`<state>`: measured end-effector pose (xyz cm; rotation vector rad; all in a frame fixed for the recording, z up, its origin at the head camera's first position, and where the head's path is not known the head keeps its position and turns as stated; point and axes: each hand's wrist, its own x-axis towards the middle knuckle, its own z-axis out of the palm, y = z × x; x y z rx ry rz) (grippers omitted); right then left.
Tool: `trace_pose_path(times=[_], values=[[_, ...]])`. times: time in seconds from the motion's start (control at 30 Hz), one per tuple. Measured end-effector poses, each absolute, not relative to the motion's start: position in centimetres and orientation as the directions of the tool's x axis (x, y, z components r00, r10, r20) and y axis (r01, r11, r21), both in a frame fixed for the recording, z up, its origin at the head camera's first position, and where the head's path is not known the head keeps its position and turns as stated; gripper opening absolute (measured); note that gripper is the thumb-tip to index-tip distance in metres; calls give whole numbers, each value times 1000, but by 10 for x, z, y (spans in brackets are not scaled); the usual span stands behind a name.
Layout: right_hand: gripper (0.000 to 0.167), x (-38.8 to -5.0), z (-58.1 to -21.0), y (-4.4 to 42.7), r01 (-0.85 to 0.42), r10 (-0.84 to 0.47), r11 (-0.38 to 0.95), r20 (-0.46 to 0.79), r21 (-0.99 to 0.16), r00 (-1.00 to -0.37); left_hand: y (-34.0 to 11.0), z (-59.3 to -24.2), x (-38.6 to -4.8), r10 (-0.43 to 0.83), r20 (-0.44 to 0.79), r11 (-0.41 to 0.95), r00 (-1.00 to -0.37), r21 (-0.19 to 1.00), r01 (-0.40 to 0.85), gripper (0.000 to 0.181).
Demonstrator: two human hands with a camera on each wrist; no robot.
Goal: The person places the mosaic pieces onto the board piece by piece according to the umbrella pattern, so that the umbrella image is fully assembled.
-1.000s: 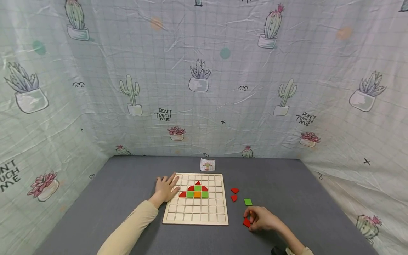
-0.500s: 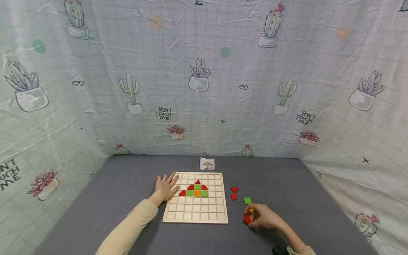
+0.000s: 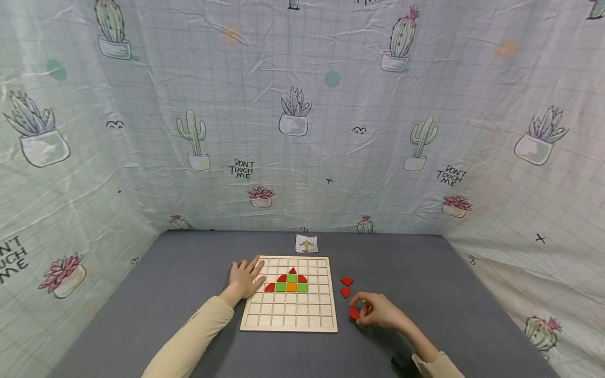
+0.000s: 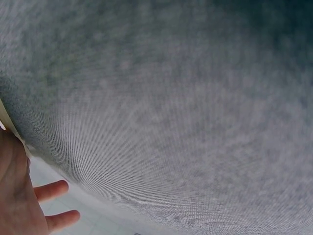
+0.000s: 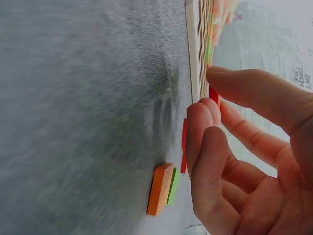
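Observation:
My left hand rests with spread fingers on the left edge of a wooden grid board. Red, green and orange tiles, including an orange square, form a stepped pattern on the board. To the right of the board, my right hand pinches a red tile between thumb and fingers, off the table. In the right wrist view, the fingers partly hide that red tile. An orange tile and a green tile lie on the table beyond the fingers.
Two red tiles lie just right of the board, one behind the other. A small printed card with a coloured pattern lies behind the board. The grey table meets a cactus-print curtain at the back.
My right hand has lifted the red tile from the table and moved up and left toward the board. My left hand has stayed in place.

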<state>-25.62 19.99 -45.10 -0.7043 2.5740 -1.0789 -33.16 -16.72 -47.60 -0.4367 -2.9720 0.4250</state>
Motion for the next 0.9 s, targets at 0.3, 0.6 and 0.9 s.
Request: trace_pose_path(times=[0.3, 0.6, 0.9], values=[[30, -277, -450, 176, -366, -511, 621, -3, -693, -860, -167, -476, -331, 300, 54, 921, -952, -276, 274, 54], [31, -300, -445, 147, -337, -478, 638, -13, -693, -878, -167, -473, -331, 296, 56, 922, -954, -278, 269, 54], [33, -317, -445, 123, -321, -492, 642, -53, -697, -869, -167, -474, -331, 303, 73, 925, -950, -263, 274, 54]])
